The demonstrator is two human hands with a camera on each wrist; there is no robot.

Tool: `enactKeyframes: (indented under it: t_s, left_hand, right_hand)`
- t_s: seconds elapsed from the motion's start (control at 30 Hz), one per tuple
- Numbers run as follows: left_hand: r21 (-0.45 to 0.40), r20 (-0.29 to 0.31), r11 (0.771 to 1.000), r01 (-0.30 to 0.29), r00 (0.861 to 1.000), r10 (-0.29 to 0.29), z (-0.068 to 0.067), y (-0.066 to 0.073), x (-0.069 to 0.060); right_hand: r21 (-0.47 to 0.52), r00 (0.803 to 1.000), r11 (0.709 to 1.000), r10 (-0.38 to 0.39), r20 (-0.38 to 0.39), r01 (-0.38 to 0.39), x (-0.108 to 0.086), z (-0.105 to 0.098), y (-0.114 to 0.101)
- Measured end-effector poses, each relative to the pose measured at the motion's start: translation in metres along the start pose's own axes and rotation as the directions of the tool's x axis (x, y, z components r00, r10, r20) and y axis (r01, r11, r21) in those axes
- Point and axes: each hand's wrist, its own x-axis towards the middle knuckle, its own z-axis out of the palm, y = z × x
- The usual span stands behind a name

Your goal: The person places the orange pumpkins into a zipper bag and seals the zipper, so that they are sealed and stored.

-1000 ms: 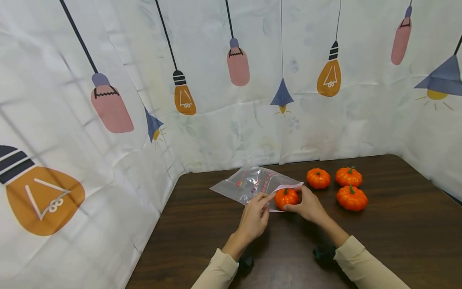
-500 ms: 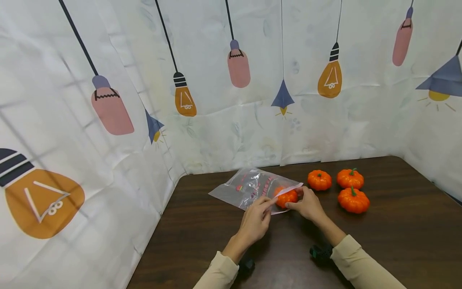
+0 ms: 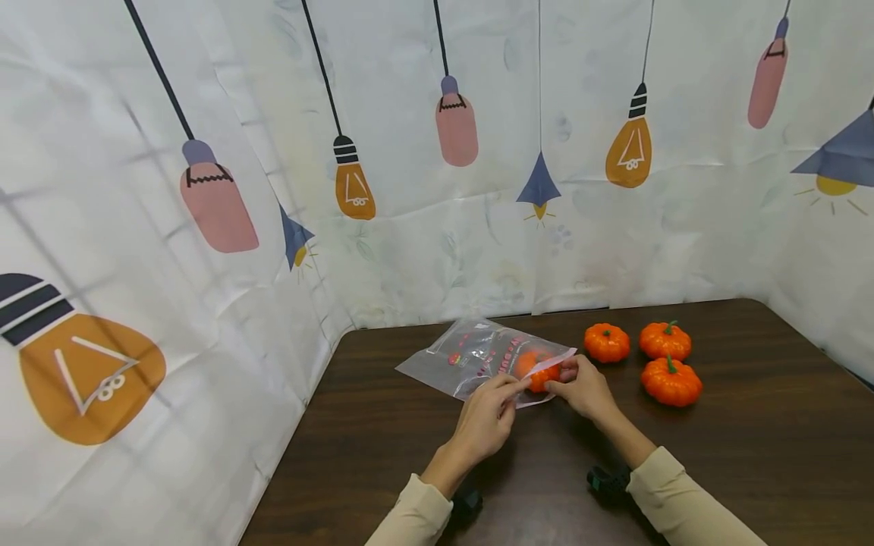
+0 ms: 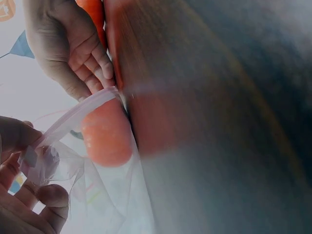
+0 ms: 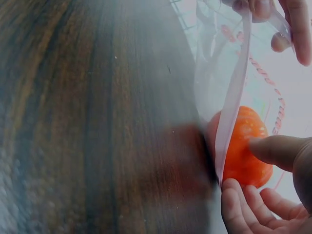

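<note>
A clear plastic zip bag (image 3: 444,360) with red print and a pale pink mouth strip lies on the table, its mouth toward the right. My left hand (image 3: 483,417) pinches the mouth edge, raising it; in the left wrist view, the left fingers (image 4: 13,139) hold that rim. One small orange pumpkin (image 3: 541,371) sits just within the mouth, partly seen through the film. At the mouth is my right hand (image 3: 586,390), fingers fairly straight. In the right wrist view, the right thumb (image 5: 278,150) overlaps the pumpkin, with the other fingers below, beside the strip.
Three more orange pumpkins stand right of the bag: a back left pumpkin (image 3: 607,343), a back right pumpkin (image 3: 664,340) and a front pumpkin (image 3: 671,381). A dark wood table (image 3: 771,447) lies beneath. Patterned white cloth (image 3: 423,250) hangs behind and at the sides.
The pumpkin at the bag's mouth has moved left, from in front of the rim to partly under the film. My right hand's fingers have straightened from around it.
</note>
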Motion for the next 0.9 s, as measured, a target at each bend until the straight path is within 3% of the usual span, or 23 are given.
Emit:
enactKeyframes:
  t_s: [0.33,0.57,0.9]
  left_hand:
    - [0.126,-0.028,0.991,0.047,0.999,-0.044,-0.006,0.000,-0.001]
    - [0.083,0.012,0.990,0.112,0.994,-0.113,-0.010,-0.002,0.000]
    - [0.034,-0.055,0.990,0.137,0.989,-0.135,-0.005,-0.007,-0.001]
  right_hand:
    - [0.067,0.996,0.997,-0.045,0.080,0.039,0.002,-0.002,0.002]
    - [0.090,0.988,0.995,-0.056,0.143,0.043,0.002,-0.006,0.000]
    - [0.093,0.977,0.992,-0.106,0.187,0.090,0.006,-0.031,-0.002]
